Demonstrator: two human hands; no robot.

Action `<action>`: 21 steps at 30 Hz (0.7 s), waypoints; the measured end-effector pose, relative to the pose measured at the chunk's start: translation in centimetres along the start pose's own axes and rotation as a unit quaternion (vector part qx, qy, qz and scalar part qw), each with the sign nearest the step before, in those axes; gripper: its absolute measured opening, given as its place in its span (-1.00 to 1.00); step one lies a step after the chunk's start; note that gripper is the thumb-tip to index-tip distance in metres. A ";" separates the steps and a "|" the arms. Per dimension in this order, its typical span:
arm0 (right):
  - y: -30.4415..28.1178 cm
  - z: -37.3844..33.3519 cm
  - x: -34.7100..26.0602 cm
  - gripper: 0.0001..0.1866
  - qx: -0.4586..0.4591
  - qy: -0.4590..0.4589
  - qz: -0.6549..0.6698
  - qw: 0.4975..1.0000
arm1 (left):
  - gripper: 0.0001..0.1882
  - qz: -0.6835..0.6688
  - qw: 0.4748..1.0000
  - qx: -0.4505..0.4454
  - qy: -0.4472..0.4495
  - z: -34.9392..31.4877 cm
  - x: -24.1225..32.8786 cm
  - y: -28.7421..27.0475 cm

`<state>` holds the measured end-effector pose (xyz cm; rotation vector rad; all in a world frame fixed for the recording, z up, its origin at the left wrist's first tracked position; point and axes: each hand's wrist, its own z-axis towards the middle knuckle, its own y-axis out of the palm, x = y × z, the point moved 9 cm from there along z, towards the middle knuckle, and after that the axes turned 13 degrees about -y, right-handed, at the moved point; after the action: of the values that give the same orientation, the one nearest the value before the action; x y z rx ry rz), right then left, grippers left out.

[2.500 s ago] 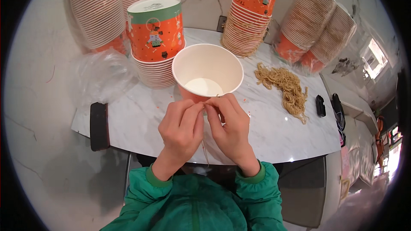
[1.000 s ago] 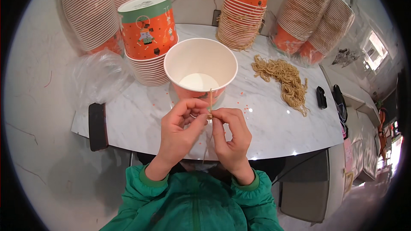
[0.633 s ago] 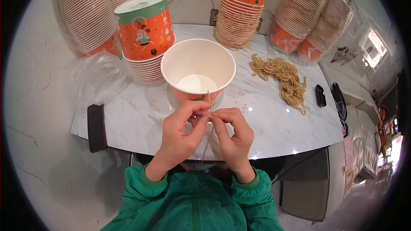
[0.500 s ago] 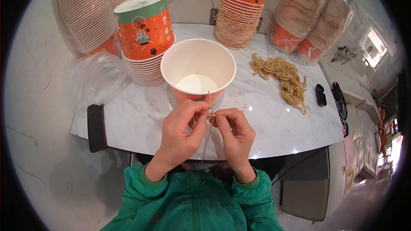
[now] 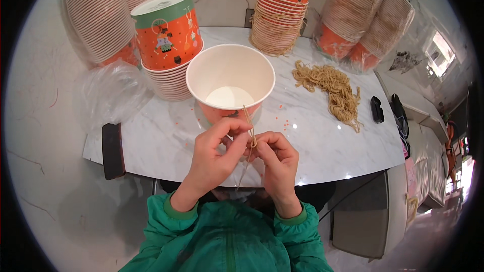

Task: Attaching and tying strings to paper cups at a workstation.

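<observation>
A large white-lined paper bucket [image 5: 222, 75] with an orange outside stands upright on the table, mouth up. A tan twine string [image 5: 254, 142] rises in front of the bucket's near side, with a small loop or knot between my hands. My left hand [image 5: 214, 153] pinches the string between thumb and fingertips. Close beside it, my right hand [image 5: 279, 161] also has thumb and fingers pinched on the string, just below the loop. A string end hangs down toward the table's front edge. Whether the string passes through the bucket wall is hidden by my fingers.
Stacks of upturned orange buckets [image 5: 164, 40] stand at the left, and more with twine [image 5: 275, 32] at the back. Wrapped stacks [image 5: 348, 15] sit at the far right. A twine pile [image 5: 333, 90], crumpled plastic bag [image 5: 116, 93] and black object [image 5: 377, 109] lie around the marble table [image 5: 322, 156].
The string between my hands has gone from a tight crossing to a visible loop standing up. My fingers have shifted slightly around it; both hands stay in the same place.
</observation>
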<state>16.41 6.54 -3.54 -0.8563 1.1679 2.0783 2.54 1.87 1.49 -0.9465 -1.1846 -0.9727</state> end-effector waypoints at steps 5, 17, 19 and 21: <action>-0.2 -0.4 0.3 -0.88 0.015 0.012 0.005 1.000 | -0.88 -0.048 0.999 0.006 -0.018 0.3 -0.5 0.2; -0.5 -1.5 1.2 -0.88 0.029 0.051 0.025 0.998 | -0.94 -0.110 0.993 -0.012 -0.049 1.1 -1.1 1.1; -0.6 -1.7 1.2 -0.88 0.033 0.056 0.026 0.998 | -0.94 -0.102 0.994 -0.009 -0.045 1.1 -1.0 1.1; -0.6 -1.7 1.3 -0.88 0.040 0.057 0.029 0.997 | -0.94 -0.115 0.992 -0.008 -0.058 1.1 -1.4 1.2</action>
<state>16.50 5.51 -5.49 -0.9228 1.3414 2.0377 3.18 3.41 0.21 -0.9017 -1.4086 -1.1241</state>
